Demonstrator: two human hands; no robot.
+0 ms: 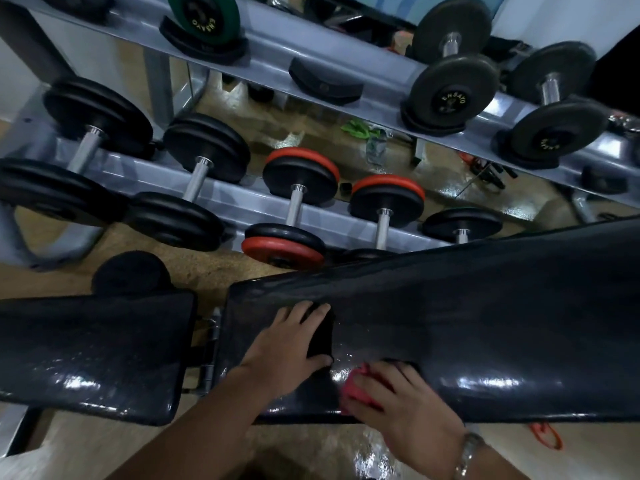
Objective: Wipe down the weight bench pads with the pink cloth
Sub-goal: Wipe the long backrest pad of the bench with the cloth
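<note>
The long black back pad (485,317) of the weight bench runs from the centre to the right, glossy with wet streaks. A shorter black seat pad (93,355) lies to its left across a hinge gap. My right hand (398,407) grips the bunched pink cloth (356,388) and presses it on the back pad's near edge. My left hand (287,344) lies on the back pad's left end, with its fingers and thumb around a small black object (320,337) that I cannot identify.
A grey dumbbell rack (242,206) stands just behind the bench, holding black and red-trimmed dumbbells (298,202) on two tiers. A black foam roller pad (130,271) sits behind the seat pad. An orange strap (547,439) lies on the floor at the right.
</note>
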